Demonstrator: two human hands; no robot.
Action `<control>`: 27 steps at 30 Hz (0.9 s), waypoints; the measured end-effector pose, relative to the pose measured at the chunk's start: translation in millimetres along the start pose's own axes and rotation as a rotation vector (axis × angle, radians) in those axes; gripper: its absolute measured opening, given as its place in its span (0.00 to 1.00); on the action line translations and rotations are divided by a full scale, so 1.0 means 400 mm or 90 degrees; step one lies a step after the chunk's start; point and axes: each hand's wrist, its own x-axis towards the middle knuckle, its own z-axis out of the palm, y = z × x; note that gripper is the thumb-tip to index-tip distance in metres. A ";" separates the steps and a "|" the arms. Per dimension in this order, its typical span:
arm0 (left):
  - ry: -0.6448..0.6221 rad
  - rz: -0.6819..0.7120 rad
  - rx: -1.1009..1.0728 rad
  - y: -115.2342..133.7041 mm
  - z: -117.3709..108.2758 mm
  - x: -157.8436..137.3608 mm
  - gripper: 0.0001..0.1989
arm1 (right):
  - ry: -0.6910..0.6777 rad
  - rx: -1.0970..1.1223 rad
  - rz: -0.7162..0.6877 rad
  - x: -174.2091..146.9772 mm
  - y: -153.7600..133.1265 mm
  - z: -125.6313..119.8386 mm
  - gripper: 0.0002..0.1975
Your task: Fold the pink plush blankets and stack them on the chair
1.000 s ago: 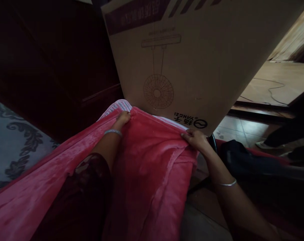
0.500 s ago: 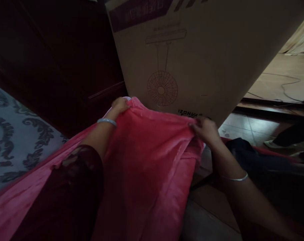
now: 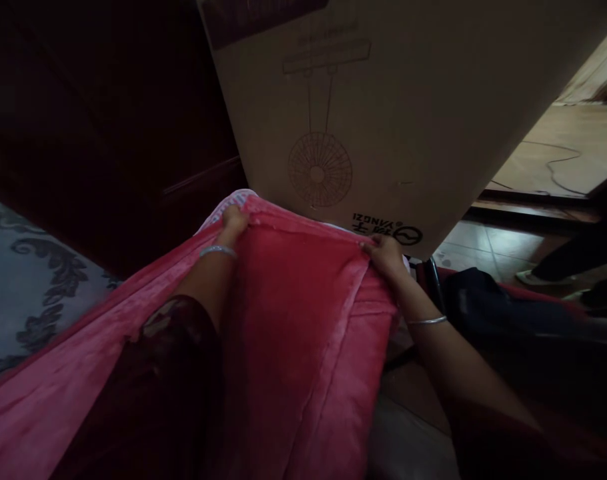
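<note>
A plush pink-red blanket (image 3: 293,300) stretches away from me and drapes down at its right side. My left hand (image 3: 234,221) is closed on its far edge, near the left corner. On the right, my right hand (image 3: 385,255) pinches the same far edge, and the cloth lies fairly taut between the two. Beneath the blanket's far left corner, a pale patterned piece (image 3: 238,197) with a rounded rim shows. Both wrists wear bangles. What lies under the rest of the blanket is hidden.
A tall cardboard box (image 3: 398,120) with a fan drawing stands just beyond the blanket. Dark wooden panelling (image 3: 108,113) rises at left, above patterned grey fabric (image 3: 58,280). Dark cloth (image 3: 483,300) lies at right; a person's foot (image 3: 541,275) is on the tiles behind.
My right hand has shifted left and slightly down along the far edge, which now lies flatter. More of the pale patterned piece shows by my left hand. The view has tilted slightly.
</note>
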 end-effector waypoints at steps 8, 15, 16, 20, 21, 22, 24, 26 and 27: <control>0.080 0.108 0.038 -0.005 0.050 -0.089 0.12 | 0.036 0.157 -0.034 0.010 0.079 0.030 0.20; -0.290 0.555 0.199 0.191 0.106 -0.449 0.09 | 0.087 0.121 -0.068 0.022 0.092 0.049 0.18; -0.317 0.555 0.219 0.205 0.123 -0.495 0.12 | 0.088 0.124 -0.066 0.022 0.093 0.050 0.18; -0.329 0.465 0.262 0.215 0.178 -0.568 0.09 | 0.074 0.133 -0.037 0.027 0.088 0.050 0.17; -0.324 0.457 0.245 0.210 0.186 -0.567 0.09 | 0.072 0.136 -0.031 0.027 0.086 0.050 0.16; -0.323 0.459 0.223 0.204 0.191 -0.562 0.10 | 0.072 0.140 -0.030 0.027 0.083 0.051 0.16; -0.335 0.478 0.174 0.193 0.192 -0.552 0.08 | 0.079 0.147 -0.036 0.025 0.078 0.053 0.16; -0.352 0.491 0.116 0.182 0.187 -0.545 0.06 | 0.083 0.154 -0.051 0.020 0.074 0.055 0.16; -0.349 0.496 0.083 0.178 0.183 -0.544 0.06 | 0.079 0.157 -0.059 0.017 0.073 0.055 0.16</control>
